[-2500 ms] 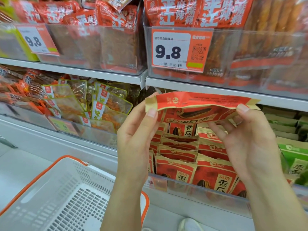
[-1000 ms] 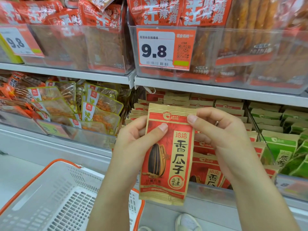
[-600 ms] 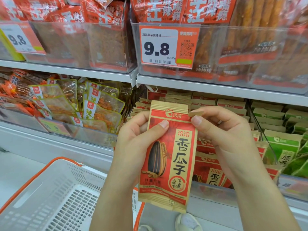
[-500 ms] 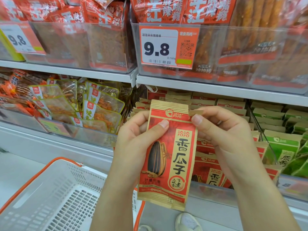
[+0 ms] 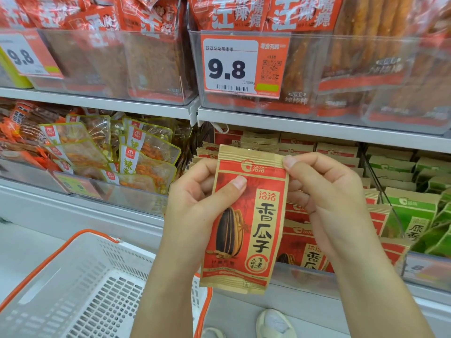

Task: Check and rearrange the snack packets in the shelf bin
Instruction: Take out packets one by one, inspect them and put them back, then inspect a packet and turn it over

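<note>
In front of a shop shelf, the left hand [image 5: 195,203] and right hand [image 5: 324,198] pinch the top corners of a red seed packet [image 5: 246,223], held upright and clear of the bin [image 5: 305,276] behind it. That bin holds rows of like red packets [image 5: 302,242]; green packets [image 5: 415,215] stand to its right, clear-wrapped snacks [image 5: 144,154] to its left. A 9.8 price tag [image 5: 241,67] hangs above. A white basket [image 5: 80,289] sits below left.

Shelf edge [image 5: 317,129] overhanging packed bin [image 5: 305,279]
</note>
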Motion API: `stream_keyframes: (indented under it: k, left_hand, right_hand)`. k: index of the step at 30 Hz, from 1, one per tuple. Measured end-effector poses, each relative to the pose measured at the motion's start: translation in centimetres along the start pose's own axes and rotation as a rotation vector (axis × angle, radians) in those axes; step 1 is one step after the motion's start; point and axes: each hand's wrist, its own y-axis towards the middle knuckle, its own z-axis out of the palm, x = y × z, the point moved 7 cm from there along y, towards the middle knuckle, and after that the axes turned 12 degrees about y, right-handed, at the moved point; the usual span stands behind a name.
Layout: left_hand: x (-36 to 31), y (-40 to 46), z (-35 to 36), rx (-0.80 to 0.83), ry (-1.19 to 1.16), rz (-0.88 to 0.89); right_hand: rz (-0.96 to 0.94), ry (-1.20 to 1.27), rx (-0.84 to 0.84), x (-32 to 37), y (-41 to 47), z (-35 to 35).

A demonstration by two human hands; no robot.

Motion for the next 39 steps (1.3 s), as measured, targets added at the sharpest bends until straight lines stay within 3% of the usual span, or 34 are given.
stream_keyframes:
  k: [6, 12, 16, 20, 25, 31, 34, 39]
  left_hand:
    - [-0.8, 0.1, -0.6, -0.144, -0.062, -0.049]
    - [-3.5, -2.8, -5.4, -0.409, -0.205, -0.105]
    - [-3.8, -5.9, -10.5, -0.615, -0.185, -0.107]
    - [-2.3, -9.2, -15.7, -0.777, -0.076, -0.134]
    - [3.4, -14.0, -21.6, -0.656, 0.141, -0.364]
    - [13.5, -19.4, -25.5, -0.525, 0.403, -0.718]
    - [18.6, -20.6, -26.8, -0.448, 0.509, -0.869]
    - [25.7, -23.4, -27.7, -0.397, 0.438, -1.116]
  right_hand:
    - [0.032, 0.011, 0.079, -0.1, -1.4, 1.7]
    - [0.189, -0.089, 0.337, -1.7, -5.1, 7.0]
    - [0.301, -0.183, 0.464, -4.8, -7.8, 10.9]
    - [0.491, -0.224, 0.466, -9.3, -9.3, 13.0]
    - [0.614, -0.371, 0.517, -15.5, -9.7, 13.5]
    - [0.898, -0.567, 0.531, -25.2, -9.7, 10.7]
    - [1.047, -0.583, 0.446, -30.5, -9.5, 8.9]
    - [1.002, -0.639, 0.268, -37.1, -9.0, 6.4]
